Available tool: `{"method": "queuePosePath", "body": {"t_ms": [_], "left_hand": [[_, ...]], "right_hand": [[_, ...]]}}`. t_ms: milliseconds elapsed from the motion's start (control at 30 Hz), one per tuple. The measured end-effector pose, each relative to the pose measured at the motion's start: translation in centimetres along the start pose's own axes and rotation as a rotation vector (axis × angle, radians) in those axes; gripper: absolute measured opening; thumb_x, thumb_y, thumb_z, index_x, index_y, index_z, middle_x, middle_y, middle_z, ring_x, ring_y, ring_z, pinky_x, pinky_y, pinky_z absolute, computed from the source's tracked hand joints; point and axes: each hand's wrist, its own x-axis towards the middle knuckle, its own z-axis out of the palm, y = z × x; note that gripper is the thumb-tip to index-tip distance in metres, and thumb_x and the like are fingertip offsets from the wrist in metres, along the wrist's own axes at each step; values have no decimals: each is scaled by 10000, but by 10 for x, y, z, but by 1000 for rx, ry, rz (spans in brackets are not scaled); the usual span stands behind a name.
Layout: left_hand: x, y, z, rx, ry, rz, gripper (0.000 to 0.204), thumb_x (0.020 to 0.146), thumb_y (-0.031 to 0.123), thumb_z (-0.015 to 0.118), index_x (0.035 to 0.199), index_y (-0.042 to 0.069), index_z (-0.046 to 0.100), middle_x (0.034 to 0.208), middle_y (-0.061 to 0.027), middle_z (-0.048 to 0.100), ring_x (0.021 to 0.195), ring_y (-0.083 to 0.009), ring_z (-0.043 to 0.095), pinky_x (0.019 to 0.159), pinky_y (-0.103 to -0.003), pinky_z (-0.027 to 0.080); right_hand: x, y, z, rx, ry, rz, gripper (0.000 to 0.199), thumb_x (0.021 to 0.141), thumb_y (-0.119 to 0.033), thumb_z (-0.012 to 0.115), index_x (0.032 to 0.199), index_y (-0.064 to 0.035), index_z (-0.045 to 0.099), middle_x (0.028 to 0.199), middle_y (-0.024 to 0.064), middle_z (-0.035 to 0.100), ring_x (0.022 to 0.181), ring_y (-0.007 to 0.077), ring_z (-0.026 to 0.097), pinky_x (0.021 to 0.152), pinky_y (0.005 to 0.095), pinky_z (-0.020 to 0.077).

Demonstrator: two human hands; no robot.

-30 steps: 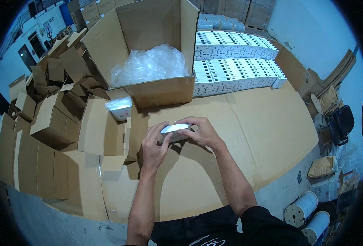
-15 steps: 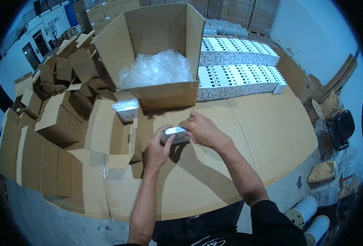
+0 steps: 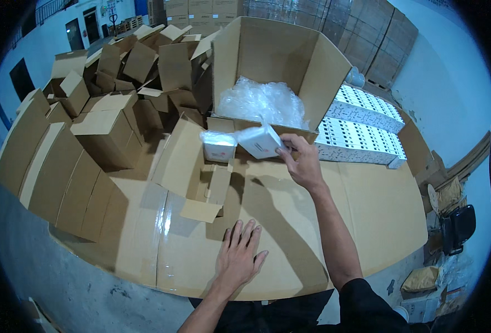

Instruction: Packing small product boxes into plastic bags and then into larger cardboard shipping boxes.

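My right hand [image 3: 305, 161] pinches the right edge of a white box in clear plastic [image 3: 259, 143], holding it tilted above the table. The box is before the front wall of a large open carton [image 3: 273, 47], which holds a heap of clear plastic bags [image 3: 265, 102]. Left of the held box, another plastic-wrapped white box [image 3: 218, 150] sits at the far end of a small open carton [image 3: 221, 180]. My left hand [image 3: 240, 255] lies flat on the cardboard-covered table, fingers stretched out and holding nothing, just nearer than the small carton's front flap.
Long rows of white boxes [image 3: 362, 141] stand right of the large carton. Several empty open cartons [image 3: 109, 125] are piled at the left, with tall cardboard flaps [image 3: 62, 177] along the near left side. A black chair [image 3: 459, 228] stands beyond the table's right edge.
My right hand has carried the white box up and away toward the small carton. My left hand has let go of it and come down flat on the table. The view has shifted left.
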Motion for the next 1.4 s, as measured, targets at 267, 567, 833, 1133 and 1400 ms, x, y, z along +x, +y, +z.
{"method": "queuePosePath", "body": {"t_ms": [267,567,833,1133,1400], "left_hand": [[0,-4,0,-46,22,4,600,974,393,617,1458,54,515,1565,-139,422,1476,-375,316,1215,-544,263],[0,-7,-2,-105,31,-13,580,964,367,628,1446,58,530,1555,-136,438,1475,-361,327,1220,-530,258],[2,-8,3,-90,18,-20,576,972,376,600,1434,37,546,1545,-142,457,1479,-337,340,1224,-519,245],[0,-8,2,-115,19,-27,599,939,361,653,1437,48,537,1558,-135,432,1474,-359,334,1227,-535,244],[6,-5,1,-142,-4,-16,584,948,354,631,1432,41,538,1549,-156,442,1457,-384,350,1221,-543,237]], "right_hand": [[28,-17,65,470,-79,84,226,960,-41,684,1174,12,633,994,99,734,988,126,692,870,300,561],[65,-46,52,-26,-373,-100,236,903,-80,711,1117,2,658,964,203,707,916,331,677,848,422,539],[72,-45,95,-345,-445,-345,162,873,-76,718,990,13,649,958,218,673,949,383,608,874,474,505],[57,-36,114,-383,-386,-344,257,782,-74,781,990,26,668,1011,193,654,1015,366,612,922,435,532],[43,-23,118,-363,-151,-341,140,833,-167,765,882,-39,733,1049,141,618,1033,337,584,900,446,510]]}}
